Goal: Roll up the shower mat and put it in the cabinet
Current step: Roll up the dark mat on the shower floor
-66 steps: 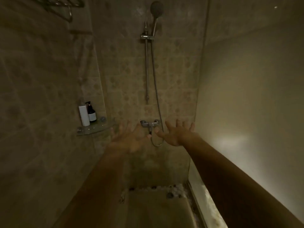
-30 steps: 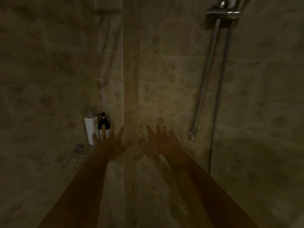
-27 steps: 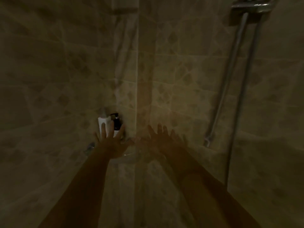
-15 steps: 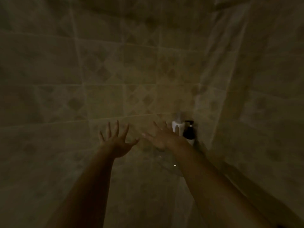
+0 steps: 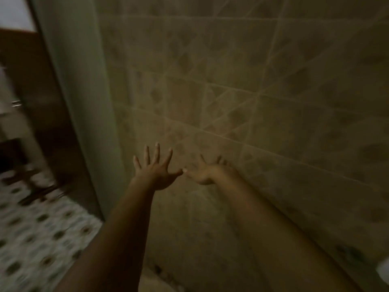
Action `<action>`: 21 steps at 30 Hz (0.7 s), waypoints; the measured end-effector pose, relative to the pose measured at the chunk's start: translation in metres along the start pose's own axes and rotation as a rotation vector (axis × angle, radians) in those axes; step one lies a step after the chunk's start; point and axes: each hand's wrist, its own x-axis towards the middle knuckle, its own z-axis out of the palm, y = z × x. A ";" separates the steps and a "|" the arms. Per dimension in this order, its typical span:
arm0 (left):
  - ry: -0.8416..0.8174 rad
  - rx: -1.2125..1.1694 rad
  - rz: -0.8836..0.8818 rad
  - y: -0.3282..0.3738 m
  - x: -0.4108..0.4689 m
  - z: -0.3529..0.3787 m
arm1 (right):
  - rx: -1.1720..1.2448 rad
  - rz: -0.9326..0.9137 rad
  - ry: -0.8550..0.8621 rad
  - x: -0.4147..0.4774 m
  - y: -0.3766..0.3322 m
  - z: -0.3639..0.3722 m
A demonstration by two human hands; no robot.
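My left hand point(image 5: 154, 170) is stretched out in front of me with fingers spread, holding nothing. My right hand point(image 5: 207, 172) is beside it, also open and empty, palm turned inward. The thumbs nearly touch. Both hands hover in front of a dim tiled wall point(image 5: 263, 98). A pale strip at the bottom edge point(image 5: 151, 281) may be the shower floor or mat; I cannot tell which. No cabinet is clearly identifiable.
A glass shower panel edge point(image 5: 84, 102) runs down the left. Beyond it are a dark wooden door or frame point(image 5: 44, 102) and a patterned tile floor point(image 5: 37, 228), blurred by motion. A pale object point(image 5: 384, 270) sits at the lower right edge.
The view has swung left: the shower rail, then the corner shelf with bottles, left the frame, and the glass panel and outer floor appeared. Both hands stayed outstretched and empty.
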 end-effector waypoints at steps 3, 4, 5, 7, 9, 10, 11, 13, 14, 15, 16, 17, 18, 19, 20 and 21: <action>0.015 -0.001 -0.177 -0.057 -0.013 0.004 | -0.030 -0.156 0.077 0.024 -0.060 0.010; 0.029 -0.005 -0.290 -0.086 -0.025 0.005 | -0.048 -0.266 0.076 0.036 -0.091 0.017; 0.030 -0.010 -0.340 -0.099 -0.031 0.006 | -0.067 -0.324 0.096 0.041 -0.101 0.020; 0.014 -0.003 -0.463 -0.144 -0.054 0.009 | -0.120 -0.444 0.092 0.052 -0.142 0.036; 0.000 -0.008 -0.536 -0.183 -0.083 0.017 | -0.197 -0.542 0.057 0.059 -0.181 0.057; -0.012 -0.015 -0.576 -0.201 -0.099 0.022 | -0.224 -0.583 0.033 0.061 -0.199 0.069; -0.029 -0.029 -0.624 -0.221 -0.118 0.029 | -0.244 -0.632 -0.007 0.060 -0.221 0.083; -0.058 -0.049 -0.713 -0.254 -0.154 0.044 | -0.271 -0.713 -0.083 0.053 -0.260 0.109; -0.078 -0.066 -0.758 -0.272 -0.174 0.052 | -0.290 -0.753 -0.115 0.049 -0.282 0.126; -0.090 -0.075 -0.792 -0.286 -0.190 0.060 | -0.299 -0.779 -0.139 0.045 -0.298 0.141; -0.103 -0.077 -0.819 -0.301 -0.204 0.068 | -0.309 -0.799 -0.155 0.039 -0.312 0.156; -0.123 -0.084 -0.848 -0.317 -0.218 0.076 | -0.317 -0.817 -0.170 0.035 -0.327 0.174; -0.142 -0.098 -0.874 -0.335 -0.233 0.086 | -0.320 -0.828 -0.192 0.031 -0.342 0.195; -0.158 -0.122 -0.896 -0.351 -0.245 0.098 | -0.334 -0.836 -0.205 0.028 -0.353 0.217; -0.169 -0.145 -0.917 -0.362 -0.254 0.109 | -0.352 -0.845 -0.211 0.028 -0.360 0.236; -0.182 -0.166 -0.937 -0.377 -0.263 0.126 | -0.366 -0.850 -0.235 0.029 -0.369 0.260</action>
